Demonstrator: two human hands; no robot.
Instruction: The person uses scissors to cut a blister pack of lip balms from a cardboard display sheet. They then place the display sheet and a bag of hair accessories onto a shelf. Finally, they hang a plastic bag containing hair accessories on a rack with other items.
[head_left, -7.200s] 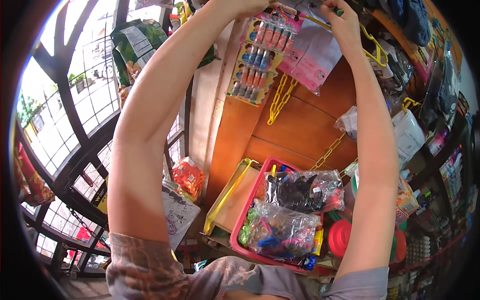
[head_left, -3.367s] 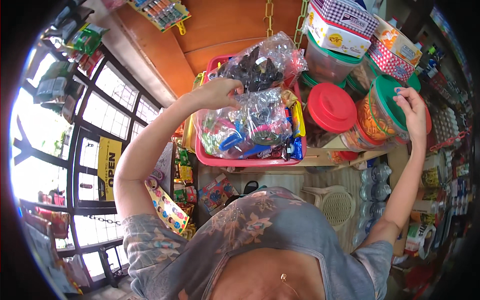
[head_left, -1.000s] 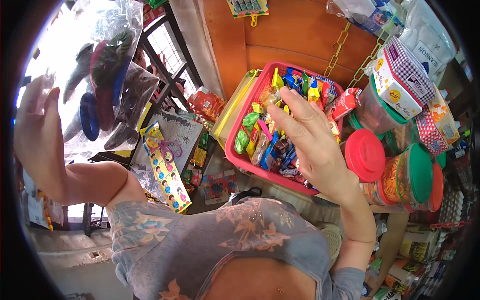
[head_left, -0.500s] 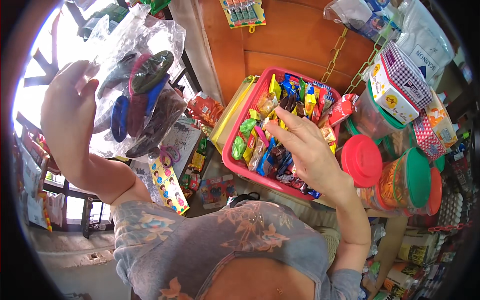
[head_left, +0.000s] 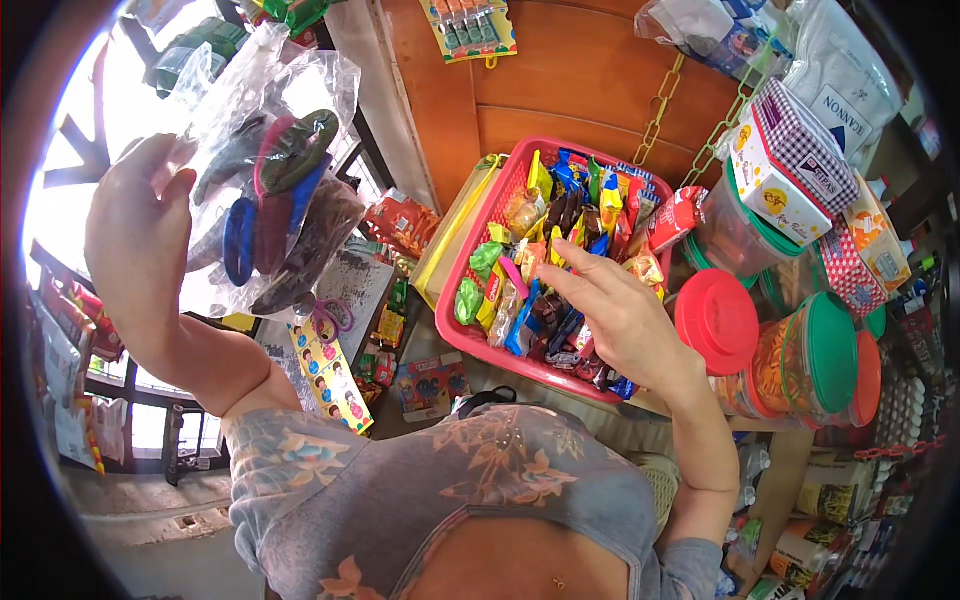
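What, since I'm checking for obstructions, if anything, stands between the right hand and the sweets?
Nothing visible: the right hand is over the sweets in the pink basket; bagged items hang off at the left hand.

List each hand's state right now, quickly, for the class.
Left hand: closed on clear plastic bags.
Right hand: open, seemingly empty, over the pink basket of wrapped sweets.

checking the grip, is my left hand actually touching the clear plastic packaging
Touching: the head view shows the left hand holding up the clear plastic packaging by its left side.
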